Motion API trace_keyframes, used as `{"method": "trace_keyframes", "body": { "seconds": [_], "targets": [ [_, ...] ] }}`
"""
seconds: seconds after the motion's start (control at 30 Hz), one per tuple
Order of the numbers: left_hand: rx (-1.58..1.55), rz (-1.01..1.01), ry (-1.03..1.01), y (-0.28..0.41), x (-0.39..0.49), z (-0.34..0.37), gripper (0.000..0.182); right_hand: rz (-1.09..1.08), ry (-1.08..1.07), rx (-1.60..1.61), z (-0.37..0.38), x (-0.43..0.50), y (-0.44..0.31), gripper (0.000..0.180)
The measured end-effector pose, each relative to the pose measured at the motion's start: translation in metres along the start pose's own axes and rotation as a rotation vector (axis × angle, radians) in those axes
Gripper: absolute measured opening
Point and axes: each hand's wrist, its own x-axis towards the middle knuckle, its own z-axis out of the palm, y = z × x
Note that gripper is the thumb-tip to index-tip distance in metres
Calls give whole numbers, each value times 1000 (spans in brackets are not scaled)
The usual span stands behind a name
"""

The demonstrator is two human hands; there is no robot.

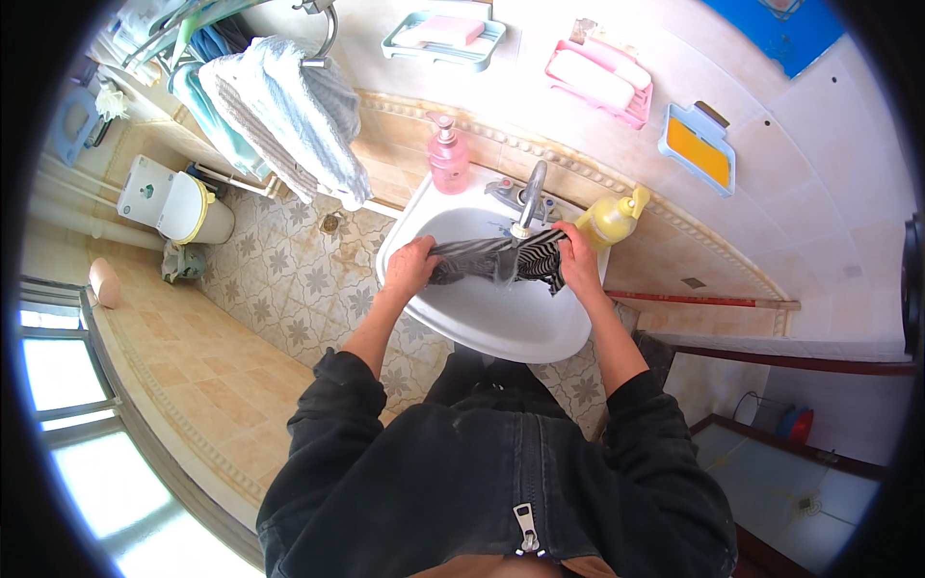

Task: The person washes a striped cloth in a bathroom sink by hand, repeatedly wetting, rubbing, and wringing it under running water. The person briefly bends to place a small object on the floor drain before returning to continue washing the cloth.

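Note:
A black-and-white striped cloth (498,259) is stretched between my two hands over the white washbasin (506,336). My left hand (410,269) grips its left end near the basin's left rim. Its right end is held by my right hand (579,259), beside the yellow pump bottle (611,220). Directly above the middle of the cloth is the spout of the metal faucet (533,195), and water appears to run onto the fabric. A pink pump bottle (449,157) stands on the basin's back left corner. The fingertips of both hands are partly hidden by folds.
Three wall soap holders, green (444,40), pink (600,79) and blue (697,148), hang above the basin. Towels (289,108) hang from a rack at upper left. Further left are a toilet (188,206) and a small bin (183,261). A red strip (686,297) runs along the right wall.

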Motion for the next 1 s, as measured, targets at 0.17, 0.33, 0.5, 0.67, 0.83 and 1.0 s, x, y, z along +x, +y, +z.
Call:
{"method": "trace_keyframes", "body": {
  "seconds": [0.17, 0.33, 0.5, 0.67, 0.83, 1.0],
  "targets": [
    [64, 34, -36, -34, -1, -16, 22, 188, -177, -218, 19, 8, -7, 18],
    [15, 21, -20, -39, -6, -27, 30, 438, -219, -6, 79, 5, -14, 20],
    [-453, 0, -24, 0, 3, -6, 31, 357, -484, 218, 119, 3, -30, 30],
    [-707, -111, -101, 20, 12, 3, 38, 112, -734, -75, 76, -6, 3, 31],
    [-483, 154, -23, 43, 28, 20, 41, 197, -422, -363, 31, -24, 45, 26],
    [10, 360, -420, 92, 46, 67, 24, 343, -332, -184, 7, -34, 37, 20]
  ]
}}
